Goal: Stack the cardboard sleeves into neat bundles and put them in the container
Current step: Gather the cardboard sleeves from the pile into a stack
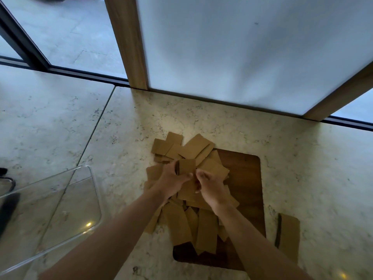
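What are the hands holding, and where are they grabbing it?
The left hand grips a small stack of cardboard sleeves by its lower end. The right hand has curled fingers beside it; what it holds cannot be told.

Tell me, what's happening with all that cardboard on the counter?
A person is sorting a loose pile of flat brown cardboard sleeves on a dark wooden board. The left hand grips a small upright bundle; the right hand pinches at it. The clear plastic container to the left holds none yet. One finished stack lies to the right.

Café-like counter, marble, cardboard sleeves
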